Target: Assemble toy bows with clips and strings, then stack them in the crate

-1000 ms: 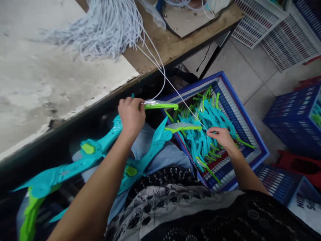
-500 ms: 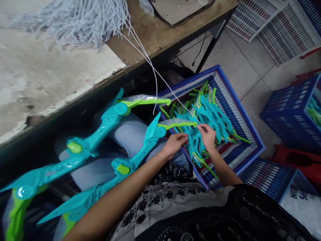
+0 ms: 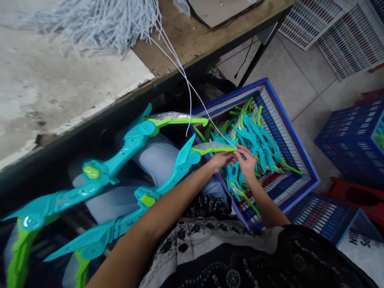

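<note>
Two toy bows in teal and lime green plastic lie across my lap. The nearer toy bow (image 3: 168,182) has its green tip at my fingers. My right hand (image 3: 246,161) pinches a white string (image 3: 204,105) at that tip. Just below the tip, my left hand (image 3: 223,159) is closed, its fingers touching or nearly touching the right ones; what they grip is hidden. The farther toy bow (image 3: 120,156) lies beside it, with a loose string end hanging near its green tip. The strings run up to a bundle of white strings (image 3: 99,28) on the table.
A blue basket (image 3: 295,140) holding several toy bows stands beyond my hands. The worn table (image 3: 99,84) edge runs along the left. More blue crates (image 3: 351,136) stand at right, white crates (image 3: 348,40) at top right, and a white printed sack (image 3: 363,248) at lower right.
My left hand has moved right and up, to the bow tip beside my right hand. The right hand stays at the tip with the string. The whole view has shifted slightly.
</note>
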A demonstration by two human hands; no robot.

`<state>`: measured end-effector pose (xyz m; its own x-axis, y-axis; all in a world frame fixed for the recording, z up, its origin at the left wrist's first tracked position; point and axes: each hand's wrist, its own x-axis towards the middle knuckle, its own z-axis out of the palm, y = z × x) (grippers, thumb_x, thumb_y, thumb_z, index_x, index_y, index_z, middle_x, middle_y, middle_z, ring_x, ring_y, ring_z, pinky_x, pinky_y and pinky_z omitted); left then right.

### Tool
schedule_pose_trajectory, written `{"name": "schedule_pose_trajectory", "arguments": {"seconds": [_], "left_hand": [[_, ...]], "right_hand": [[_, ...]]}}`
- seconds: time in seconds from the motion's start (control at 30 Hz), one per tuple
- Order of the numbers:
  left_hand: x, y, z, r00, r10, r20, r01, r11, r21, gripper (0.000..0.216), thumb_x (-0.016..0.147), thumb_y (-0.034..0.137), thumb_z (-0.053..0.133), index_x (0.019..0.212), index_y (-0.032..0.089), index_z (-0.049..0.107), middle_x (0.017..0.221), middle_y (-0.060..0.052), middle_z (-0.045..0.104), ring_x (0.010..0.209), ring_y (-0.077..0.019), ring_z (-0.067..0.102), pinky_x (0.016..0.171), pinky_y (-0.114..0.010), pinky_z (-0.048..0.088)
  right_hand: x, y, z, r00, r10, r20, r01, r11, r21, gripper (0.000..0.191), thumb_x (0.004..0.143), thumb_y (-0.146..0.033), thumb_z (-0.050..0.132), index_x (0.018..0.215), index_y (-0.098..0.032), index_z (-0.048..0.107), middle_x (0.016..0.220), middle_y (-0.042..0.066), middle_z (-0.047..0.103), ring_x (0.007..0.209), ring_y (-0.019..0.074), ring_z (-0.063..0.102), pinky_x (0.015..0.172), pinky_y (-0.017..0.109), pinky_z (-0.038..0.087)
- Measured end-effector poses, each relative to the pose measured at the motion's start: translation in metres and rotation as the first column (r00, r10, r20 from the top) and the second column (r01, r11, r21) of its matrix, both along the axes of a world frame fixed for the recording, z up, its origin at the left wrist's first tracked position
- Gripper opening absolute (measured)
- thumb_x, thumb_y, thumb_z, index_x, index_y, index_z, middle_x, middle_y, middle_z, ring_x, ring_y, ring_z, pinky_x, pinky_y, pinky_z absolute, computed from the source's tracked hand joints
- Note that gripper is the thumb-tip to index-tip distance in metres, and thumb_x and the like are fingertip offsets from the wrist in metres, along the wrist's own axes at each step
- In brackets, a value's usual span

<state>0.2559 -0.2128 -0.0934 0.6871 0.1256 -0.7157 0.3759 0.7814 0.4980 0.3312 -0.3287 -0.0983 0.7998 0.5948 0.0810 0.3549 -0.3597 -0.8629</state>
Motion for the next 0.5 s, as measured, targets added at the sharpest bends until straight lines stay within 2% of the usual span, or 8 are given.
{"name": "schedule_pose_trajectory", "arguments": {"seconds": [0.13, 0.23, 0.3, 0.37, 0.43, 0.5], "left_hand": [[0.004, -0.001, 0.000, 1.000, -0.003, 0.002, 0.003, 0.998, 0.064, 0.006, 0.082, 0.011, 0.062, 0.076, 0.012, 0.065, 0.064, -0.002, 0.066, 0.062, -0.0103, 0.062, 0.069, -0.024, 0.051], [0.002, -0.005, 0.005, 0.998, -0.045, -0.032, 0.049, 0.989, 0.138, 0.017, 0.085, 0.009, 0.053, 0.070, 0.014, 0.059, 0.058, -0.001, 0.062, 0.053, -0.0102, 0.057, 0.060, -0.024, 0.048], [-0.007, -0.005, 0.015, 0.994, -0.083, -0.065, 0.094, 0.977, 0.190, 0.021, 0.084, 0.009, 0.051, 0.065, 0.016, 0.054, 0.057, 0.000, 0.060, 0.048, -0.0111, 0.054, 0.053, -0.024, 0.044], [-0.029, 0.001, 0.032, 0.989, -0.119, -0.087, 0.136, 0.961, 0.240, 0.023, 0.082, 0.011, 0.053, 0.061, 0.018, 0.051, 0.055, 0.000, 0.059, 0.046, -0.0119, 0.052, 0.050, -0.024, 0.040], [-0.068, 0.017, 0.056, 0.979, -0.182, -0.088, 0.201, 0.920, 0.336, 0.024, 0.080, 0.016, 0.056, 0.057, 0.019, 0.051, 0.052, 0.001, 0.057, 0.046, -0.0119, 0.050, 0.051, -0.024, 0.039], [-0.126, 0.039, 0.083, 0.931, -0.352, -0.096, 0.341, 0.745, 0.574, 0.023, 0.082, 0.029, 0.054, 0.060, 0.021, 0.056, 0.054, 0.001, 0.057, 0.051, -0.0132, 0.051, 0.054, -0.024, 0.042]], "right_hand": [[0.005, -0.002, 0.001, 0.996, 0.091, 0.025, -0.090, 0.996, -0.028, 0.016, 0.084, -0.035, 0.058, 0.089, -0.023, 0.067, 0.107, 0.008, 0.070, 0.102, 0.0214, 0.065, 0.092, 0.041, 0.052], [0.007, -0.004, 0.005, 0.984, 0.163, 0.078, -0.152, 0.980, -0.126, 0.020, 0.085, -0.037, 0.057, 0.096, -0.023, 0.066, 0.108, 0.009, 0.070, 0.101, 0.0226, 0.064, 0.089, 0.041, 0.053], [0.008, -0.007, 0.007, 0.975, 0.193, 0.108, -0.171, 0.967, -0.188, 0.028, 0.086, -0.039, 0.056, 0.107, -0.024, 0.064, 0.107, 0.009, 0.069, 0.096, 0.0226, 0.064, 0.089, 0.041, 0.052], [0.009, -0.010, 0.008, 0.968, 0.221, 0.114, -0.193, 0.957, -0.218, 0.041, 0.087, -0.040, 0.056, 0.124, -0.023, 0.057, 0.110, 0.009, 0.069, 0.095, 0.0223, 0.065, 0.091, 0.041, 0.052], [0.012, -0.014, 0.007, 0.963, 0.245, 0.113, -0.215, 0.950, -0.227, 0.054, 0.087, -0.041, 0.056, 0.137, -0.023, 0.046, 0.114, 0.010, 0.067, 0.097, 0.0224, 0.064, 0.093, 0.041, 0.051], [0.014, -0.017, 0.006, 0.959, 0.256, 0.123, -0.223, 0.947, -0.233, 0.063, 0.087, -0.041, 0.056, 0.144, -0.022, 0.037, 0.114, 0.010, 0.067, 0.097, 0.0226, 0.065, 0.093, 0.042, 0.051]]}}
